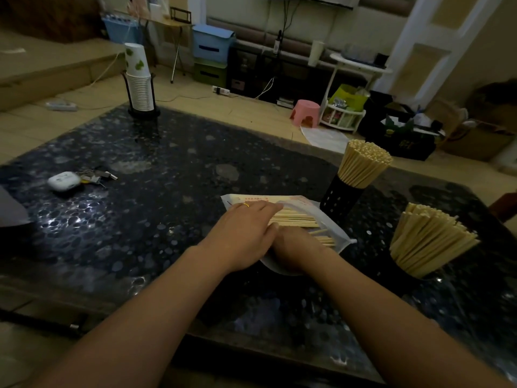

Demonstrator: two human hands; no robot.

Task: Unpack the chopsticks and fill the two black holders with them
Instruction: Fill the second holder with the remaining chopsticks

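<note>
A white plastic packet (pixel 334 231) with red print lies on the dark table (pixel 156 191), with pale wooden chopsticks (pixel 296 219) showing inside it. My left hand (pixel 246 231) lies flat on the packet, fingers over the chopsticks. My right hand (pixel 296 249) is beside and partly under the left, pushed into the packet; its fingers are hidden. A perforated black holder (pixel 337 200) behind the packet is packed with chopsticks (pixel 363 163). A second holder (pixel 402 278) at the right, mostly hidden, is also full of chopsticks (pixel 428 239).
A white earbud case (pixel 63 181) and keys (pixel 96 175) lie at the table's left. A stack of paper cups (pixel 139 79) stands in a black rack at the far edge. The floor beyond holds a pink stool (pixel 306 112), bins and boxes.
</note>
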